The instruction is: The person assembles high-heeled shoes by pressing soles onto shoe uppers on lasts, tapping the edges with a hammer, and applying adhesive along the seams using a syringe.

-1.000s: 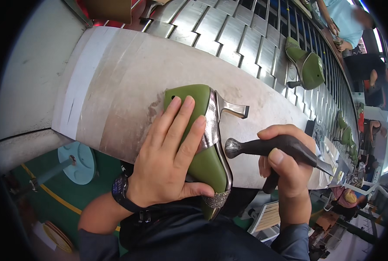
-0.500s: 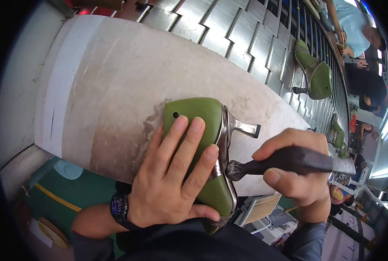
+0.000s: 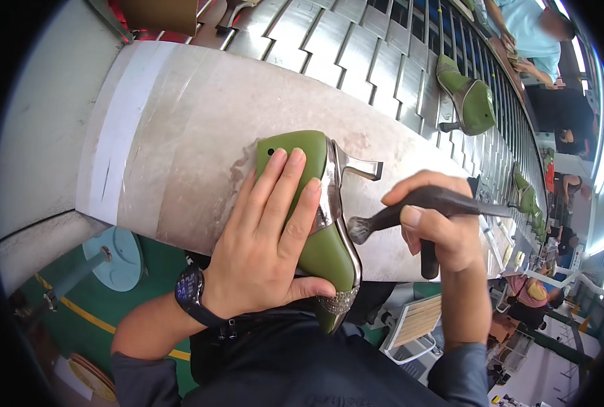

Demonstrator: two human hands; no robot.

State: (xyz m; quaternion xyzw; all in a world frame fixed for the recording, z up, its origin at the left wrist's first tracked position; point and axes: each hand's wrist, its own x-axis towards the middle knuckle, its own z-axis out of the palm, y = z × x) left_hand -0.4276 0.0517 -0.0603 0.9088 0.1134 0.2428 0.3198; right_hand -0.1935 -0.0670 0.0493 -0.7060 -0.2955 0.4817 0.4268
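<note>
A high-heeled shoe (image 3: 324,254) lies on its side on the worn pale work surface, its sole edge to the right and its beaded toe toward me. Inside it is a green shoe last (image 3: 309,144) with a small dark hole. A shiny metallic heel (image 3: 357,165) sticks out to the right. My left hand (image 3: 251,254) presses on the shoe, fingers along the last and thumb near the toe. Gripped close to its head in my right hand (image 3: 444,224) is a dark hammer (image 3: 400,211). Its worn round face is just right of the sole edge, with a small gap between.
The work surface (image 3: 200,108) borders a conveyor of metal slats (image 3: 356,41). Another green shoe (image 3: 468,102) rides on it, with more farther right. A person in light blue (image 3: 529,34) handles something at the far right. Beside my right forearm is a slatted wooden seat (image 3: 416,322).
The hammer's face has come off the sole edge and tilted, bringing its short handle into sight. My view has shifted; my left hand stays on the shoe.
</note>
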